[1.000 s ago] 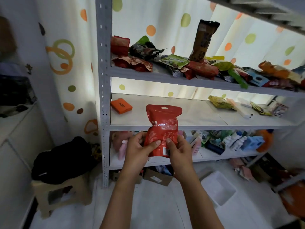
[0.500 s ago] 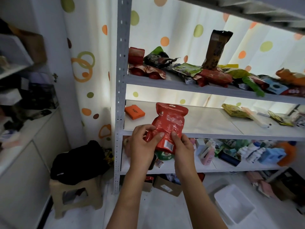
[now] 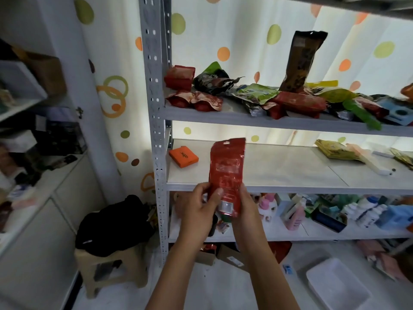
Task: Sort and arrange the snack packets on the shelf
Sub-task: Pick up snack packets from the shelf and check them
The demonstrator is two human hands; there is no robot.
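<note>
I hold a red snack packet (image 3: 226, 171) upright in front of the middle shelf (image 3: 279, 187) of a grey metal rack. My left hand (image 3: 197, 208) grips its lower left edge with the thumb across the front. My right hand (image 3: 245, 211) holds its lower right side. An orange box (image 3: 183, 156) lies on the middle shelf at the left. Several packets lie jumbled on the upper shelf (image 3: 223, 118), among them red packets (image 3: 180, 77) at the left and a tall brown packet (image 3: 300, 61) standing upright.
Yellow packets (image 3: 336, 148) and a white bar lie at the middle shelf's right. Bottles and boxes (image 3: 330, 211) crowd the lower shelf. A stool (image 3: 107, 268) with a black bag stands left of the rack post (image 3: 156, 130). A white tub (image 3: 337, 285) sits on the floor.
The packet has turned from tilted and face-on to upright and more edge-on, and it stands higher against the middle shelf. Both hands kept their hold; the view shifted left.
</note>
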